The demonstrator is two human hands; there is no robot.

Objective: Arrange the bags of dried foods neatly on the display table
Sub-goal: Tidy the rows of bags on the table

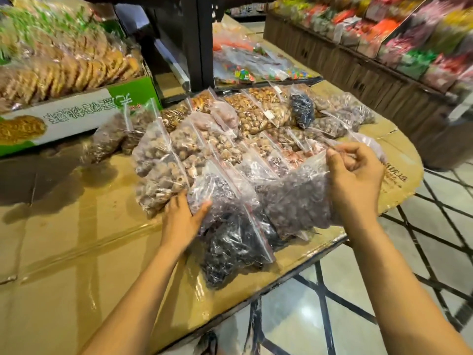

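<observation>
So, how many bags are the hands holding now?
2: the black-filled bag in front, gripped by the left hand; the purple-brown bag beside it, pinched at its top by the right hand.

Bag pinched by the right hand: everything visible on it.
The bag is clear, crinkled plastic, packed with small dark purplish-brown dried pieces. The right hand pinches its upper edge, holding it tilted upright near the front edge of the table. Its bottom seems to rest on the cardboard-covered top, and its left side presses against a bag of black pieces. Its zip strip is not clearly visible.
</observation>
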